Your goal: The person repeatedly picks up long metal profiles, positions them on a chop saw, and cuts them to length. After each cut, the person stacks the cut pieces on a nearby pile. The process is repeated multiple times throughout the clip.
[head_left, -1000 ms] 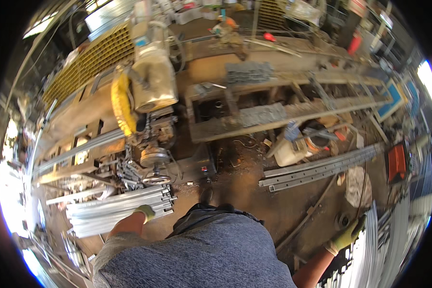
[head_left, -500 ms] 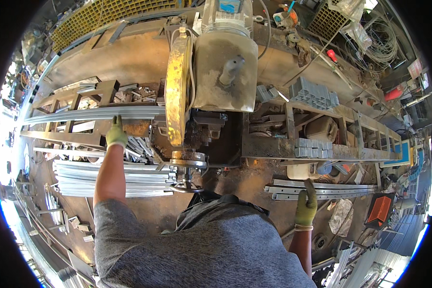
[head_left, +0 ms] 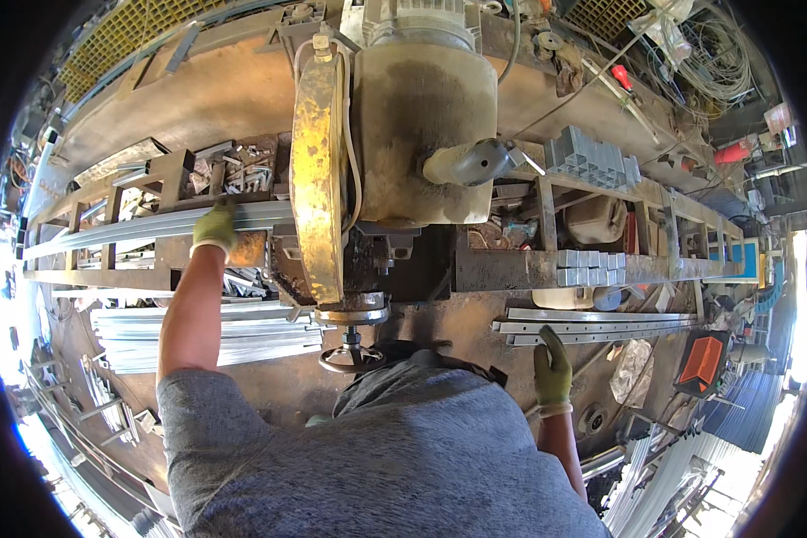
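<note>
My left hand (head_left: 213,229), in a pale green work glove, lies over several long silvery metal tubes (head_left: 130,230), its fingers bent round them. The tubes rest across a steel frame and run in toward the yellow blade guard (head_left: 318,179) of a cut-off saw. To the right of the guard is the saw's large grey-brown motor housing (head_left: 421,117), with a dark handle (head_left: 480,163) sticking out to the right. The blade and the tube ends are hidden behind the guard. My right hand (head_left: 553,372), gloved alike, hangs low on the right, holding nothing, its fingers stretched out.
A handwheel (head_left: 351,359) sits below the saw near my waist. Cut square tube pieces (head_left: 592,161) are stacked on the right frame (head_left: 637,267), with shorter ones (head_left: 592,269) at its near edge. Long tubes (head_left: 206,336) lie low left; punched bars (head_left: 592,329) lie right.
My left hand's fingers, stretched out before, now bend over the tubes. The saw's dark handle has swung from pointing up to pointing right. The whole view has shifted slightly.
</note>
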